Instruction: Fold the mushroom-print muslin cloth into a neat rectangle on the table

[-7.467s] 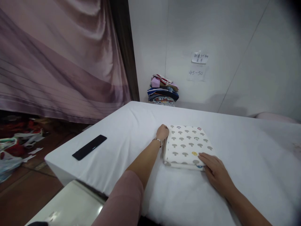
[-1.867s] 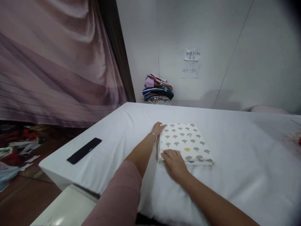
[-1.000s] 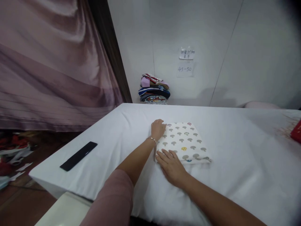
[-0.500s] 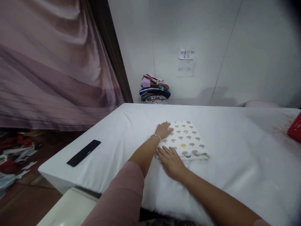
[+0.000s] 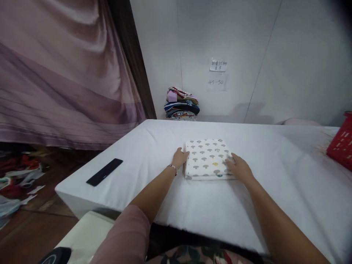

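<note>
A folded white cloth (image 5: pixel 206 157) printed with grey mushrooms, plus a few coloured ones, lies flat as a thick square on the white-covered table (image 5: pixel 154 154). At its left edge is my left hand (image 5: pixel 179 157), the thumb over the top and the other fingers along the side. My right hand (image 5: pixel 241 168) grips the right edge in the same way, its thumb on the print. What the fingertips do under the edges is hidden. A bracelet (image 5: pixel 173 168) circles my left wrist.
A black phone-like slab (image 5: pixel 105 171) lies on the table's left part. Behind the far edge rises a stack of folded fabrics (image 5: pixel 182 104) by the wall. A red basket (image 5: pixel 342 143) stands at the right edge. Pink curtain (image 5: pixel 68 73) hangs on the left.
My right hand has moved from the cloth's near left corner to its right edge. My left hand has slid off the top to the left edge. The cloth looks squarer.
</note>
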Tool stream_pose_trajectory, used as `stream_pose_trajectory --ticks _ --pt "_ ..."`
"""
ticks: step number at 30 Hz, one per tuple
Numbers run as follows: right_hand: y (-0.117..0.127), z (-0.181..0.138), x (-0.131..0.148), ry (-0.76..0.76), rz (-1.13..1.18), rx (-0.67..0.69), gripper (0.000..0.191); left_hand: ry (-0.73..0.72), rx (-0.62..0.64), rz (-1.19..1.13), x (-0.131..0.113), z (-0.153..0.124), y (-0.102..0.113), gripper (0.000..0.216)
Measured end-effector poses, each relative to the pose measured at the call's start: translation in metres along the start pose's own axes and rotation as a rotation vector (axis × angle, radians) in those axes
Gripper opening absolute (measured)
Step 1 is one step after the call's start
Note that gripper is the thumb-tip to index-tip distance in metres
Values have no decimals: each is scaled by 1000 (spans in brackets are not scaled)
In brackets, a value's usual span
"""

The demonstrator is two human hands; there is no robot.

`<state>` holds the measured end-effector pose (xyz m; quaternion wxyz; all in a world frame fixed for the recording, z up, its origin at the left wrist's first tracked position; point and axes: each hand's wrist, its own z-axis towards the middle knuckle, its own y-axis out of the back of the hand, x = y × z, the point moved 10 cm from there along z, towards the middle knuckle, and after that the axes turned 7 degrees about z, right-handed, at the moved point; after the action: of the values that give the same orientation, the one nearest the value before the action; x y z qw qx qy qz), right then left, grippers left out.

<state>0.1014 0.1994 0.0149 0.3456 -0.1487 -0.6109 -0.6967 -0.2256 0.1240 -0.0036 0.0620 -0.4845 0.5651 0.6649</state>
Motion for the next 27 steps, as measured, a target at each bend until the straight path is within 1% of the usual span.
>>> stream_pose_trajectory --ticks 2,5,7,9,11,13,14,16,17,18,19,20,22,23,24,25,27 --pt "-5 2 -12 -50 -61 69 63 15 0 -19 1 -3 0 70" --pt "-14 5 -20 -83 -82 150 65 39 -7 -53 1 -4 2 72" --pt "-13 11 -23 -67 -44 159 62 51 -6 -82 1 -5 3 73" --pt "-3 23 -23 -24 -3 145 59 74 22 -168 1 -13 -4 73" --pt "13 40 -27 2 5 138 56 99 85 -283 -1 -31 -22 73" --pt "38 60 -34 3 -21 102 56 91 185 -358 -8 -60 -49 71" --pt "52 70 -38 -4 -48 66 53 66 305 -426 -15 -78 -69 74" --pt "83 83 -44 -11 -135 -58 47 -19 500 -480 -31 -114 -99 81" --pt "92 86 -45 -8 -163 -96 45 -60 564 -476 -36 -128 -106 79" --pt "98 85 -44 5 -171 -127 43 -101 575 -445 -39 -135 -107 73" --pt "100 80 -43 23 -150 -138 40 -140 541 -390 -40 -135 -102 64" --pt "97 72 -40 44 -103 -136 37 -191 466 -319 -41 -130 -91 55" --pt "86 48 -37 70 41 -106 32 -324 244 -152 -46 -113 -61 39" --pt "78 33 -36 72 109 -83 32 -392 147 -72 -49 -104 -48 34" --pt "71 16 -34 69 159 -54 32 -450 78 -9 -52 -97 -39 31" --pt "64 -1 -31 90 185 -21 32 -502 32 35 -56 -92 -33 30" --pt "59 -35 -19 184 191 -10 29 -606 0 77 -64 -86 -32 32"
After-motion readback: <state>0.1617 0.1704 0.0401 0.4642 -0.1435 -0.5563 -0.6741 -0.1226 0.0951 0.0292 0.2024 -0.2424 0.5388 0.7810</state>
